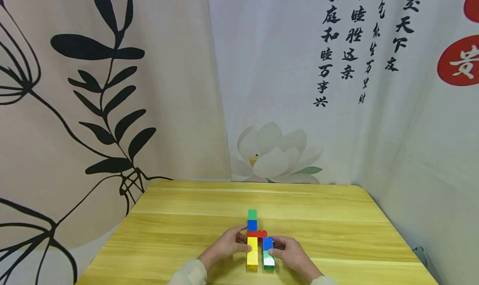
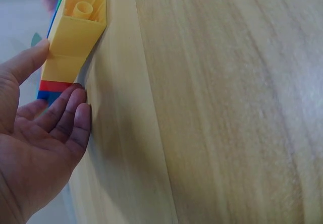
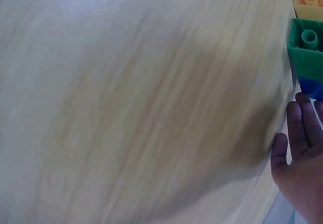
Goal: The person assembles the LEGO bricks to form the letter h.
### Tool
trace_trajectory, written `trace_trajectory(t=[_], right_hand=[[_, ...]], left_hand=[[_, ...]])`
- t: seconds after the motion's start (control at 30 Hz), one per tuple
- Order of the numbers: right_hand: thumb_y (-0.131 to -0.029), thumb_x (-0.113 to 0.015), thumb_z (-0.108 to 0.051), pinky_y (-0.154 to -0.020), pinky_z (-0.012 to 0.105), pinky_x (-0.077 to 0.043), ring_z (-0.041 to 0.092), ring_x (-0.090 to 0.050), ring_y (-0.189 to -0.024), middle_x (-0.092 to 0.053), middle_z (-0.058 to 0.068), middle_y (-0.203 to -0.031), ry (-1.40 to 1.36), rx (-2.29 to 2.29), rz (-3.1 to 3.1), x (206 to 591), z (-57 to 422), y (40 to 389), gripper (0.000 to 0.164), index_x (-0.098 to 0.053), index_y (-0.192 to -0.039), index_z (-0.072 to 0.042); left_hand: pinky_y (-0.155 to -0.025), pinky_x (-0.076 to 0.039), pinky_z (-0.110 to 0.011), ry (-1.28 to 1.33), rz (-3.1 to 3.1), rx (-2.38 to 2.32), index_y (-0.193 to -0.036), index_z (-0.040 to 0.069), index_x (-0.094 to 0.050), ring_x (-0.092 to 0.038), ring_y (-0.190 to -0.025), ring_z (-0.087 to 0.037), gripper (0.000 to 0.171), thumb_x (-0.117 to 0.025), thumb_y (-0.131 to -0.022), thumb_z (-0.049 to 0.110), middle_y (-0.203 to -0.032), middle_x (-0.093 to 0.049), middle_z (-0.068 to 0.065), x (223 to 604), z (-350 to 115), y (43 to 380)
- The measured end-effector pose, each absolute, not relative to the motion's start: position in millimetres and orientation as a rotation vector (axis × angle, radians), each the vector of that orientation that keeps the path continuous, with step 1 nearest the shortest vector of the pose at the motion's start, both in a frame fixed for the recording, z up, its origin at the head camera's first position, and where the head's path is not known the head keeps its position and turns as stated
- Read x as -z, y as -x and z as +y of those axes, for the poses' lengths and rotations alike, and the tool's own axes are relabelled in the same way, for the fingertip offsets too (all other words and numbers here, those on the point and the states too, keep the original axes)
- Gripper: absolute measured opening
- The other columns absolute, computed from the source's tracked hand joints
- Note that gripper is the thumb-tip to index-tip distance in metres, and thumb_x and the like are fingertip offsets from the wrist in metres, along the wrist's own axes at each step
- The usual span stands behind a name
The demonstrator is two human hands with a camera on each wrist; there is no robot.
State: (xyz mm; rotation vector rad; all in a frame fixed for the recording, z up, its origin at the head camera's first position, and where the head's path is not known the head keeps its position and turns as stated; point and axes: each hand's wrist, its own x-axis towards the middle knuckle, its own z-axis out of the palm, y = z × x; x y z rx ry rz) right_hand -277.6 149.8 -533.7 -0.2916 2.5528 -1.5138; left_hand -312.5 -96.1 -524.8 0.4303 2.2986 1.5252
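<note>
A joined toy-brick build lies on the table. Its upper part is a green brick (image 1: 252,214) and a blue brick (image 1: 252,225), above a crosswise red brick (image 1: 257,234). Below the red run two legs: yellow bricks (image 1: 252,259) at left, a second blue brick (image 1: 267,244) and green brick (image 1: 268,261) at right. My left hand (image 1: 227,244) holds the left side, thumb on the yellow, index finger by the upper blue. My right hand (image 1: 293,254) grips the right leg, thumb near where blue meets green. The left wrist view shows the yellow brick's hollow underside (image 2: 83,9).
The build lies on a wooden table (image 1: 179,201), near its front middle. Behind the table hangs a printed cloth (image 1: 179,89) with black plants, a lotus (image 1: 277,152) and dark characters. A cable (image 1: 420,254) is at the right edge.
</note>
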Motion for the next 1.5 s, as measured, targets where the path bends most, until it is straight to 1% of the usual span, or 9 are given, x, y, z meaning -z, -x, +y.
trace_trajectory(t=[0.2, 0.47, 0.7, 0.93, 1.17, 1.4, 1.5], right_hand=[[-0.091, -0.074, -0.023, -0.090, 0.052, -0.051, 0.029, -0.062, -0.103, -0.067, 0.009, -0.111, 0.266, 1.472, 2.580, 534.9, 147.5, 278.1, 0.052, -0.059, -0.130, 0.007], [-0.091, -0.073, -0.023, -0.090, 0.052, -0.051, 0.031, -0.062, -0.104, -0.067, 0.011, -0.113, 0.271, 1.455, 2.582, 536.9, 147.2, 277.1, 0.052, -0.058, -0.130, 0.008], [-0.091, -0.074, -0.024, -0.090, 0.051, -0.051, 0.029, -0.062, -0.103, -0.067, 0.010, -0.112, 0.250, 1.450, 2.579, 536.2, 147.3, 276.4, 0.053, -0.058, -0.131, 0.007], [-0.091, -0.074, -0.027, -0.090, 0.052, -0.050, 0.029, -0.062, -0.102, -0.067, 0.009, -0.110, 0.236, 1.436, 2.585, 536.0, 145.6, 278.1, 0.055, -0.058, -0.131, 0.007], [-0.091, -0.073, -0.028, -0.091, 0.054, -0.050, 0.031, -0.063, -0.103, -0.067, 0.011, -0.112, 0.261, 1.444, 2.598, 535.8, 148.1, 273.6, 0.055, -0.057, -0.131, 0.008], [-0.094, -0.069, -0.026, -0.090, 0.052, -0.051, 0.034, -0.062, -0.105, -0.067, 0.015, -0.114, 0.309, 1.489, 2.608, 530.2, 151.7, 273.7, 0.053, -0.056, -0.131, 0.010], [-0.095, -0.069, -0.026, -0.089, 0.050, -0.052, 0.033, -0.063, -0.103, -0.067, 0.015, -0.113, 0.320, 1.494, 2.625, 528.6, 153.3, 273.2, 0.053, -0.056, -0.131, 0.011]], left_hand=[[-0.090, -0.052, -0.049, -0.430, 2.322, -1.497, -0.146, -0.002, -0.043, -0.061, -0.098, -0.025, 0.069, -0.077, -0.087, 0.011, -0.106, -0.064, -0.007, 525.0, -98.6, 311.7], [-0.091, -0.050, -0.048, -0.373, 2.349, -1.470, -0.144, 0.002, -0.048, -0.059, -0.096, -0.024, 0.065, -0.078, -0.086, 0.011, -0.105, -0.063, -0.005, 524.4, -99.2, 309.1], [-0.090, -0.052, -0.046, -0.365, 2.347, -1.472, -0.144, 0.002, -0.048, -0.059, -0.094, -0.023, 0.064, -0.077, -0.087, 0.011, -0.104, -0.063, -0.005, 526.3, -98.9, 311.3], [-0.090, -0.051, -0.048, -0.373, 2.363, -1.470, -0.143, 0.001, -0.049, -0.059, -0.096, -0.023, 0.060, -0.074, -0.090, 0.014, -0.105, -0.064, -0.005, 526.5, -101.7, 314.7], [-0.090, -0.051, -0.049, -0.368, 2.370, -1.454, -0.142, 0.003, -0.050, -0.059, -0.098, -0.023, 0.057, -0.072, -0.092, 0.018, -0.107, -0.064, -0.004, 528.1, -103.1, 313.5], [-0.091, -0.050, -0.051, -0.472, 2.359, -1.505, -0.143, -0.002, -0.046, -0.059, -0.100, -0.026, 0.057, -0.069, -0.095, 0.018, -0.109, -0.063, -0.008, 525.9, -107.7, 318.5], [-0.089, -0.050, -0.050, -0.486, 2.382, -1.498, -0.144, -0.002, -0.046, -0.058, -0.101, -0.026, 0.059, -0.069, -0.095, 0.019, -0.110, -0.063, -0.009, 524.0, -110.7, 320.0]])
